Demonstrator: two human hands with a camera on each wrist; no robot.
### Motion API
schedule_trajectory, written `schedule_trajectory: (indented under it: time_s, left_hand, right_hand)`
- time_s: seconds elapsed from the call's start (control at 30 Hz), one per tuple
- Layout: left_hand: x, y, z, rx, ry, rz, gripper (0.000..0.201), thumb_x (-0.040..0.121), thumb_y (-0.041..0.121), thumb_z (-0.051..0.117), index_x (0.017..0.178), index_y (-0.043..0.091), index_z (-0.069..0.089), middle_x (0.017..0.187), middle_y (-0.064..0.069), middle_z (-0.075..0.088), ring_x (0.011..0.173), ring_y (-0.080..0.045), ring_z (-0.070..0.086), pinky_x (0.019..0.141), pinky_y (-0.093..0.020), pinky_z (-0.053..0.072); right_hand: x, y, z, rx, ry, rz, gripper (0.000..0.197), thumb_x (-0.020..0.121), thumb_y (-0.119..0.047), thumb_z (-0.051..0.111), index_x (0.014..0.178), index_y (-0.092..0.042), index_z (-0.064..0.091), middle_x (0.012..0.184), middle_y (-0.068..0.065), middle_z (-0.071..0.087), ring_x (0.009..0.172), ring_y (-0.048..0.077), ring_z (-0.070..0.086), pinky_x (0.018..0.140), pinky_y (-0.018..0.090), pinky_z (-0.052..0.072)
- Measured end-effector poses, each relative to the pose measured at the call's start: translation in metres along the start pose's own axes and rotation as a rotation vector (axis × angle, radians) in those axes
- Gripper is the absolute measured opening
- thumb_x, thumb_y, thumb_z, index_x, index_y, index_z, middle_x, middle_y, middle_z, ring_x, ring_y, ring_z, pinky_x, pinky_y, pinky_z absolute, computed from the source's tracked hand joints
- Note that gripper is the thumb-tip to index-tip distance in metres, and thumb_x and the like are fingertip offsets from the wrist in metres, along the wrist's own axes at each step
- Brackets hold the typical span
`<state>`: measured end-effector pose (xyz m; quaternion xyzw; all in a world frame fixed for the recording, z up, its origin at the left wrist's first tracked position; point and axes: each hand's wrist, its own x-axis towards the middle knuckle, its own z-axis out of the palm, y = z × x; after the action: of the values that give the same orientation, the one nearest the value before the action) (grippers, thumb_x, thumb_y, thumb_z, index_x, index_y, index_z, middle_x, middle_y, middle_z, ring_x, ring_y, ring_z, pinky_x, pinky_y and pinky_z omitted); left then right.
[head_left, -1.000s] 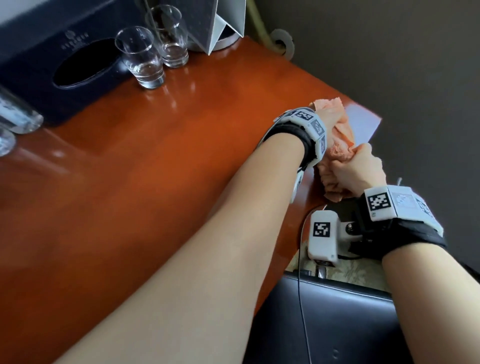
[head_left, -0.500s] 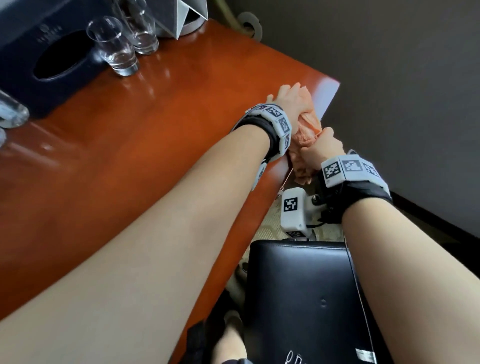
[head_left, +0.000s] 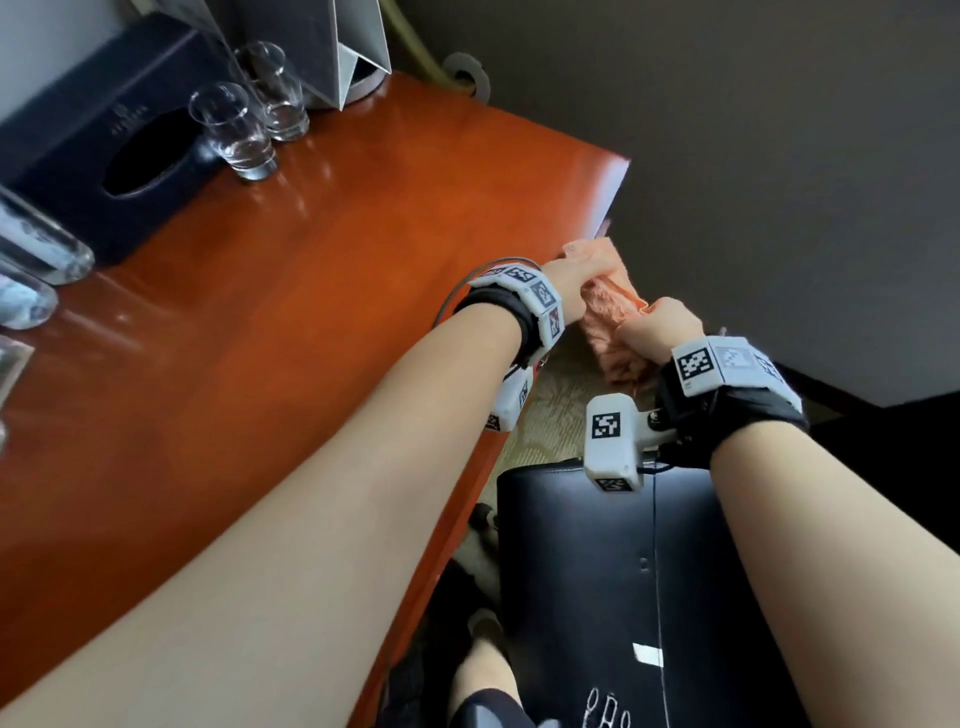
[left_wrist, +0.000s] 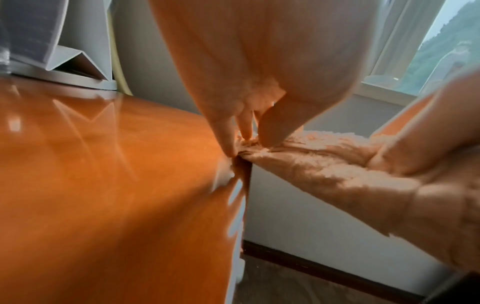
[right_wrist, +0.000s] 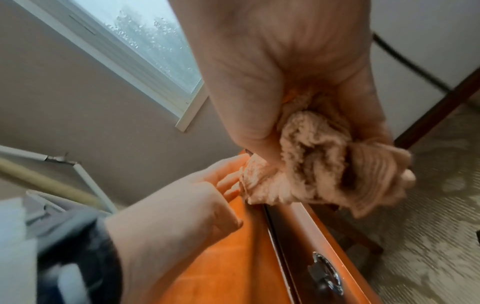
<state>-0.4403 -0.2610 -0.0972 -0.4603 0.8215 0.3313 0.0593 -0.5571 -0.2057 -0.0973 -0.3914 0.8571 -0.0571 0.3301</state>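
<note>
A fluffy peach cloth (head_left: 615, 332) stretches over the right edge of the glossy orange-brown desk (head_left: 311, 322), near its far corner. My left hand (head_left: 571, 273) pinches one end of the cloth (left_wrist: 324, 164) at the desk edge (left_wrist: 233, 185), with fingertips (left_wrist: 231, 144) pressed to the wood. My right hand (head_left: 660, 327) is just off the desk and grips the bunched rest of the cloth (right_wrist: 324, 160) in a fist (right_wrist: 272, 82). The left hand (right_wrist: 194, 185) lies beside it over the desk top (right_wrist: 221, 267).
Two glasses (head_left: 234, 135) (head_left: 275, 93), a dark tissue box (head_left: 104, 130), clear bottles (head_left: 36, 249) and a folded grey card (head_left: 337, 47) stand at the desk's back left. A black chair (head_left: 623, 597) sits below my right arm. A drawer with a metal handle (right_wrist: 324, 273) runs under the edge.
The cloth has come off the desk top by the corner and now hangs over the edge, pulled taut between both hands. The right hand has drawn away from the left.
</note>
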Motion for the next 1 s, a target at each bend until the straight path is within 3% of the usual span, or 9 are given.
schedule_trajectory:
  time_s: [0.1, 0.27, 0.33, 0.4, 0.43, 0.6, 0.7, 0.8, 1.0]
  left_hand:
    - [-0.020, 0.012, 0.004, -0.007, 0.019, 0.018, 0.061, 0.092, -0.003, 0.034, 0.146, 0.024, 0.031, 0.150, -0.005, 0.035, 0.132, -0.025, 0.041, 0.101, -0.025, 0.035]
    - [-0.045, 0.017, 0.011, -0.183, 0.096, -0.118, 0.048, 0.092, 0.000, 0.038, 0.138, 0.014, 0.043, 0.136, -0.010, 0.051, 0.122, -0.026, 0.050, 0.094, -0.027, 0.042]
    - [-0.052, 0.018, 0.014, -0.345, 0.105, -0.162, 0.038, 0.094, 0.007, 0.041, 0.130, 0.012, 0.051, 0.120, -0.010, 0.059, 0.103, -0.024, 0.059, 0.080, -0.028, 0.048]
    - [-0.056, 0.021, 0.015, -0.556, 0.079, -0.214, 0.032, 0.096, 0.016, 0.041, 0.125, 0.008, 0.052, 0.106, -0.007, 0.059, 0.075, -0.017, 0.058, 0.060, -0.024, 0.045]
    - [-0.056, 0.023, 0.013, -0.639, 0.066, -0.238, 0.032, 0.097, 0.018, 0.039, 0.125, 0.007, 0.051, 0.105, -0.005, 0.058, 0.069, -0.014, 0.055, 0.057, -0.023, 0.043]
    - [-0.051, 0.018, -0.003, -0.870, 0.117, -0.258, 0.018, 0.096, 0.026, 0.043, 0.103, 0.012, 0.053, 0.101, -0.005, 0.057, 0.076, -0.017, 0.057, 0.068, -0.027, 0.046]
    - [-0.043, 0.006, -0.016, -1.024, 0.137, -0.236, 0.020, 0.096, 0.031, 0.046, 0.102, 0.014, 0.055, 0.099, -0.004, 0.061, 0.080, -0.017, 0.059, 0.071, -0.029, 0.050]
    - [-0.029, -0.011, -0.029, -1.091, 0.138, -0.246, 0.030, 0.095, 0.031, 0.049, 0.119, 0.014, 0.054, 0.111, -0.009, 0.062, 0.095, -0.022, 0.060, 0.079, -0.035, 0.053]
    - [0.020, -0.050, -0.051, -0.879, 0.186, -0.278, 0.051, 0.084, 0.001, 0.049, 0.133, 0.011, 0.046, 0.116, -0.016, 0.060, 0.092, -0.027, 0.055, 0.083, -0.040, 0.049]
  right_hand:
    - [-0.014, 0.008, -0.007, 0.129, -0.043, 0.050, 0.028, 0.089, -0.024, 0.056, 0.106, -0.002, 0.058, 0.085, 0.012, 0.065, 0.087, 0.030, 0.064, 0.076, 0.036, 0.052]
    - [-0.040, 0.022, -0.020, 0.238, 0.079, 0.086, 0.036, 0.091, -0.022, 0.053, 0.120, -0.001, 0.055, 0.118, 0.015, 0.061, 0.109, 0.032, 0.058, 0.087, 0.034, 0.046]
    - [-0.050, 0.024, -0.024, 0.259, 0.117, 0.061, 0.038, 0.090, -0.021, 0.053, 0.122, -0.002, 0.055, 0.122, 0.016, 0.060, 0.111, 0.032, 0.058, 0.086, 0.031, 0.045]
    - [-0.056, 0.025, -0.023, 0.321, 0.144, 0.008, 0.037, 0.085, -0.021, 0.053, 0.119, -0.006, 0.055, 0.118, 0.014, 0.061, 0.107, 0.031, 0.060, 0.090, 0.038, 0.051]
    - [-0.060, 0.024, -0.023, 0.356, 0.158, -0.017, 0.037, 0.084, -0.022, 0.053, 0.118, -0.007, 0.055, 0.117, 0.013, 0.062, 0.105, 0.030, 0.060, 0.091, 0.042, 0.051]
    - [-0.061, 0.004, -0.022, 0.405, 0.258, -0.183, 0.033, 0.087, -0.022, 0.051, 0.116, -0.008, 0.052, 0.112, 0.008, 0.060, 0.099, 0.023, 0.056, 0.084, 0.032, 0.045]
    - [-0.050, -0.018, -0.012, 0.409, 0.302, -0.275, 0.034, 0.087, -0.023, 0.052, 0.116, -0.006, 0.052, 0.114, 0.010, 0.061, 0.104, 0.025, 0.057, 0.086, 0.034, 0.045]
    - [-0.031, -0.040, 0.004, 0.411, 0.307, -0.363, 0.038, 0.087, -0.028, 0.057, 0.117, -0.006, 0.051, 0.117, 0.012, 0.057, 0.106, 0.026, 0.057, 0.088, 0.033, 0.045]
    - [0.020, -0.074, 0.018, 0.160, 0.137, -0.571, 0.046, 0.088, -0.029, 0.056, 0.130, -0.013, 0.047, 0.119, 0.013, 0.054, 0.111, 0.025, 0.052, 0.092, 0.028, 0.041]
